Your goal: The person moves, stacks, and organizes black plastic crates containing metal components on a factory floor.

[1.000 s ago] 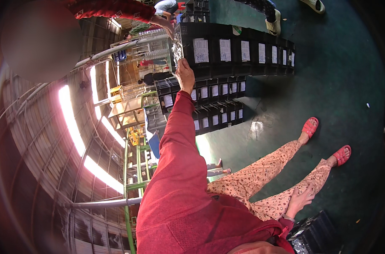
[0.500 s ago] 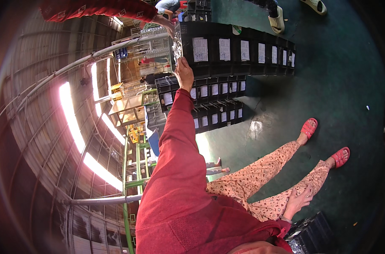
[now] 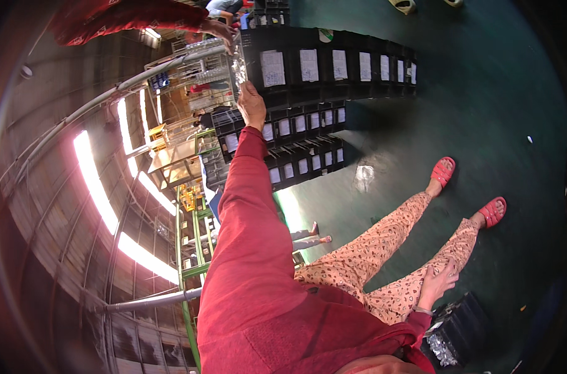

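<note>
The room lies sideways in the view, with the roof on the left and the floor on the right. My left hand (image 3: 252,107), at the end of a stretched-out red sleeve, has its fingers closed over the rim of the top black crate (image 3: 266,95) in a tall stack. Shiny silvery pieces (image 3: 238,62) fill that crate; their kind is too small to tell. Against my patterned trouser leg (image 3: 448,265), near the knee, rests my right hand (image 3: 438,285), fingers apart and holding nothing. At the crate's far side is a co-worker's hand (image 3: 220,30) in a patterned red sleeve.
More stacks of black crates (image 3: 305,165) with white labels stand beside the first. Near my right hand, another black crate (image 3: 467,324) holds shiny pieces. Green floor (image 3: 395,140) extends around my red sandals (image 3: 444,169). Green metal framing (image 3: 187,293) and other people appear farther off.
The view has shifted, so the crate stack sits a little farther left and higher. More of the shiny pieces in the lower-right crate show. Both my hands keep their places.
</note>
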`<move>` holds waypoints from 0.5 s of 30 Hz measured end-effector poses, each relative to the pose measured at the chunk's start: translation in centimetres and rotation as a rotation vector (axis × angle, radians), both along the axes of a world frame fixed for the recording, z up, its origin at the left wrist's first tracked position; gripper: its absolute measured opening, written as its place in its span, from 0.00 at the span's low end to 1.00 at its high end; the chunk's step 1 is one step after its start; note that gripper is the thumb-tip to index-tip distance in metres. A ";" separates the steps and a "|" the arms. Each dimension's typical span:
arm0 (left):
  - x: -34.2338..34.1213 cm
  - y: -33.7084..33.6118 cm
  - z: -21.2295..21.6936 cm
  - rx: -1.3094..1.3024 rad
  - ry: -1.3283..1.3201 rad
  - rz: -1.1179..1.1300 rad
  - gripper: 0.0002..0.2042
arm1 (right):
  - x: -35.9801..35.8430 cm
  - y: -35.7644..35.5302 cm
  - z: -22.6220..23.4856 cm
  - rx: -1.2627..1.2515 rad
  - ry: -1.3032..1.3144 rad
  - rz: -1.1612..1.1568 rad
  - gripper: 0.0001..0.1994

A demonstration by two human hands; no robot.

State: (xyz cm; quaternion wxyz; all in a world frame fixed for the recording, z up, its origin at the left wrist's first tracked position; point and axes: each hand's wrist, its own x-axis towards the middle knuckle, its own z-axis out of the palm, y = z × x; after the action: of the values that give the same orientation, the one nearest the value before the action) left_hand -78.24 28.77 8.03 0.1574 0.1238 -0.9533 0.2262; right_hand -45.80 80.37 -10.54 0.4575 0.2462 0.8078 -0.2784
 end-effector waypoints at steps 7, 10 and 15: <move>-0.3 0.4 0.0 0.070 -0.011 0.018 0.12 | 1.4 -1.4 -0.1 0.068 -0.035 -0.014 0.33; 0.3 1.3 1.3 0.115 -0.015 0.028 0.12 | 1.8 -1.9 -0.2 0.075 -0.072 -0.016 0.32; 0.7 3.9 2.2 0.249 0.047 -0.049 0.13 | 4.1 -3.7 -0.5 0.155 -0.031 -0.009 0.34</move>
State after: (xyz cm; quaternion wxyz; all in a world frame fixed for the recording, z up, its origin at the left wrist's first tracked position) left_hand -77.54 32.66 10.23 0.1685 0.1245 -0.9728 0.0991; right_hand -41.69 76.66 -11.04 0.4481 0.2890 0.8187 -0.2132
